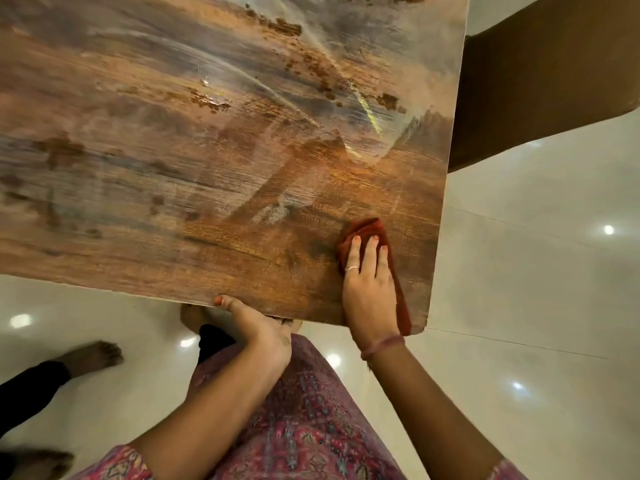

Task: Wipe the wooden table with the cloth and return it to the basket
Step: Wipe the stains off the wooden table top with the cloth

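Streaked wooden table [173, 150], red cloth [367, 230] near its corner

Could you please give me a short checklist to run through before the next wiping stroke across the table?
1. Folded rust-red cloth lies flat on the table: ok.
2. Right hand presses on the cloth, fingers spread: ok.
3. Left hand grips the near edge of the streaked brown wooden table to steady it: ok.
4. Dirt left to wipe: not ok, brown crusty patches remain further up the tabletop.
5. Basket to return the cloth to: cannot tell, it is out of view.
6. Room for the stroke: ok, nothing stands on the visible tabletop.
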Demonstrator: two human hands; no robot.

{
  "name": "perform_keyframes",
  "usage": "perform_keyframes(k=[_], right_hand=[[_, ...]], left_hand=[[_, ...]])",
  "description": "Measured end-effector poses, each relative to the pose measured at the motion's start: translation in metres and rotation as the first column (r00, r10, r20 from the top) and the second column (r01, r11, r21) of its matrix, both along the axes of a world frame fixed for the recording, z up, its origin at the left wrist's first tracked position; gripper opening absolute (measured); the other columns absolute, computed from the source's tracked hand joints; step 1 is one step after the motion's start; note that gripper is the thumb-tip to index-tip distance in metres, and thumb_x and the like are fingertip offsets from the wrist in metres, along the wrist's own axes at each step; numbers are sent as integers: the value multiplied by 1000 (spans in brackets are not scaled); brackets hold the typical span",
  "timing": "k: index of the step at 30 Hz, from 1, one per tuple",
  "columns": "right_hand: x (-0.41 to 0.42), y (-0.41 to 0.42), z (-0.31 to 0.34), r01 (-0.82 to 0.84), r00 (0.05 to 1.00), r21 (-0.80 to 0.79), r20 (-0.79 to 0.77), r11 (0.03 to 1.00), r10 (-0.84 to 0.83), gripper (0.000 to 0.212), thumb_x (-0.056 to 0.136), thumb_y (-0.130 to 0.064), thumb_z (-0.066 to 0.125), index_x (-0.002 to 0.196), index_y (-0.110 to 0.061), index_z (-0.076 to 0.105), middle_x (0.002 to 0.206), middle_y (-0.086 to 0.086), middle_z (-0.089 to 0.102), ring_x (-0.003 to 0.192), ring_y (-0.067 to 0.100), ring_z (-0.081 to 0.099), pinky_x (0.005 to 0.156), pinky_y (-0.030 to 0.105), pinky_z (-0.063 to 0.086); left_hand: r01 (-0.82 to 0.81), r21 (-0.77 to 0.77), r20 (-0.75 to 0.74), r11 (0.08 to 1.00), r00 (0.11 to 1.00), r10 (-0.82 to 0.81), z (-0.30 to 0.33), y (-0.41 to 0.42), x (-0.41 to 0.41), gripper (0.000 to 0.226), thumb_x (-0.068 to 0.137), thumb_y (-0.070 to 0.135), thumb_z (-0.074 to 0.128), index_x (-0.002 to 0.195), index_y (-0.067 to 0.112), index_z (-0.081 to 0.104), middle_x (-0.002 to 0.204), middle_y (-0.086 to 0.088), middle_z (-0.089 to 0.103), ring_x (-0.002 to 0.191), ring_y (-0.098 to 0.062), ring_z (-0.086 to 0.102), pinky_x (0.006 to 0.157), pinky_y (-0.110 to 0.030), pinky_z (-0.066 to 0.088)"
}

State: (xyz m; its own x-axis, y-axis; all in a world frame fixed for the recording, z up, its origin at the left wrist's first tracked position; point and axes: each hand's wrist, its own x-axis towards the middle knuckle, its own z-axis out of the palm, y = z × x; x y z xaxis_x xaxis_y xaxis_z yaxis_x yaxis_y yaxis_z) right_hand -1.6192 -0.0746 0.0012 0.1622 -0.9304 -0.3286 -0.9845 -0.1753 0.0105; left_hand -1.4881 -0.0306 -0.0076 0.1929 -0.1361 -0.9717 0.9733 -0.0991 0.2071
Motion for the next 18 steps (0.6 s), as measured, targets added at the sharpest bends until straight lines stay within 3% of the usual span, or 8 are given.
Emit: perform_keyframes(k=[2, 4, 7, 11, 13, 15, 18], right_hand=[[-13, -20, 3, -86, 996, 32, -16, 996, 87, 54, 105, -13, 28, 153, -6, 3, 157, 25, 12, 144, 43, 16, 115, 47, 24], [-27, -72, 1, -107, 994, -37, -7, 994, 107, 53, 104, -10, 29, 154, -8, 10, 158, 22, 14, 145, 40, 16, 117, 46, 20], [-41, -176, -3, 46, 998, -136, 57, 990, -39, 49, 102, -6, 32, 151, -9, 26, 156, 19, 25, 143, 37, 23, 119, 45, 19], [-25, -218, -8, 255, 963, -179, 135, 950, -233, 48, 103, -7, 29, 150, -12, 30, 156, 15, 26, 144, 34, 23, 119, 43, 18], [-3, -174, -14, 166, 973, -208, 193, 964, -126, 50, 101, -4, 29, 150, -13, 31, 156, 16, 25, 144, 35, 23, 119, 42, 17], [16, -106, -14, -48, 966, -185, 241, 982, 92, 50, 98, -3, 34, 147, -11, 38, 154, 19, 30, 142, 39, 26, 117, 43, 20], [26, -29, -7, -331, 906, -114, 238, 937, 350, 47, 96, -12, 43, 142, -12, 45, 148, 18, 41, 136, 41, 37, 107, 49, 35]], left_hand=[[26, -17, -14, 1000, 1000, -26, -1, 1, 0, 71, 86, 76, 27, 148, 43, 17, 154, 1, 31, 134, -29, 39, 88, -47, 41], [28, -34, -29, 999, 999, -29, -1, 2, 0, 72, 86, 76, 26, 149, 42, 16, 154, 0, 30, 136, -29, 38, 89, -48, 40], [42, -54, -79, 998, 996, -46, 3, 5, -1, 82, 85, 77, 25, 151, 28, 18, 155, -6, 28, 138, -29, 33, 106, -46, 32], [32, -40, -72, 999, 997, -35, 5, 5, 0, 83, 86, 76, 25, 151, 24, 18, 154, -8, 28, 138, -29, 34, 108, -46, 31], [37, -51, -78, 998, 996, -41, 6, 4, 0, 83, 86, 77, 23, 150, 23, 21, 153, -8, 31, 136, -30, 36, 103, -44, 35], [48, -55, -87, 997, 995, -53, 7, 3, -1, 85, 85, 77, 22, 149, 22, 24, 151, -10, 34, 134, -31, 38, 95, -42, 38], [44, -49, -77, 998, 996, -48, 9, 2, -2, 84, 85, 77, 23, 148, 21, 26, 148, -12, 37, 131, -33, 42, 91, -44, 41]])
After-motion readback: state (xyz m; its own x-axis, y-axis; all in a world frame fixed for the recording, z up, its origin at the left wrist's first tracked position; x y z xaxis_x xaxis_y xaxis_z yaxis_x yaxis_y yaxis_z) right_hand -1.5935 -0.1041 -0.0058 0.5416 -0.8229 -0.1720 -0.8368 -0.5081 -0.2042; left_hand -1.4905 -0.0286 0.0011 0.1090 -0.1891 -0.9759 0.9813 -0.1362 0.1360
